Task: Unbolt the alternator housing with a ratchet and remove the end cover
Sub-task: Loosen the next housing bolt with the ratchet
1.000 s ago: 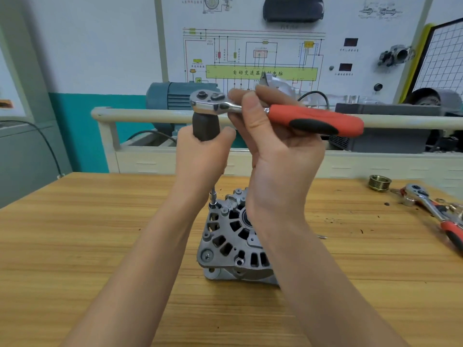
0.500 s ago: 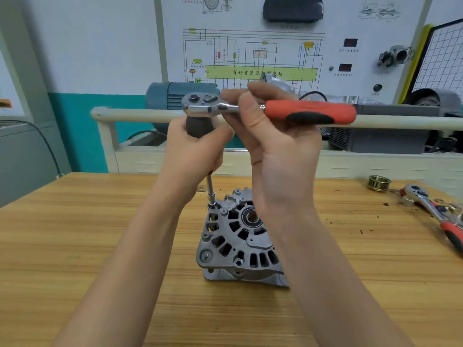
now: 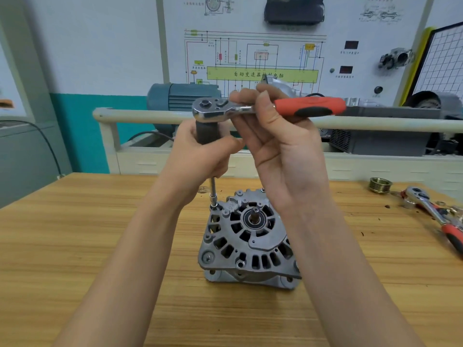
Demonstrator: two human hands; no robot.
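An alternator (image 3: 246,236) stands on a wooden surface (image 3: 87,246), its slotted end cover (image 3: 250,249) facing up toward the camera and the shaft stub and bearing showing at the middle. It sits near the centre of the surface, between the person's two forearms.

A ratchet (image 3: 263,108) is held level above the alternator. Its chrome head is on the left and its red-and-black handle runs off to the right. Below the head a thick dark grip hangs down, and from it a thin metal extension bar (image 3: 213,191) drops straight to a bolt (image 3: 215,206) at the far left corner of the housing, where its socket end sits on the bolt.

The left hand (image 3: 200,156) is wrapped around the dark grip just under the ratchet head, fingers curled about it. The right hand (image 3: 280,146) holds the ratchet's shank where the chrome meets the red handle, pinching it between thumb and fingertips, with the palm turned toward the camera. The two hands are close together, nearly touching.

At the right edge of the surface lies a second ratchet (image 3: 436,219) with a red handle, and beside it, further back, a small ribbed pulley (image 3: 380,184). Behind the surface run a pale rail, a blue-grey motor (image 3: 175,98) and a wall board with a wiring diagram (image 3: 253,58).
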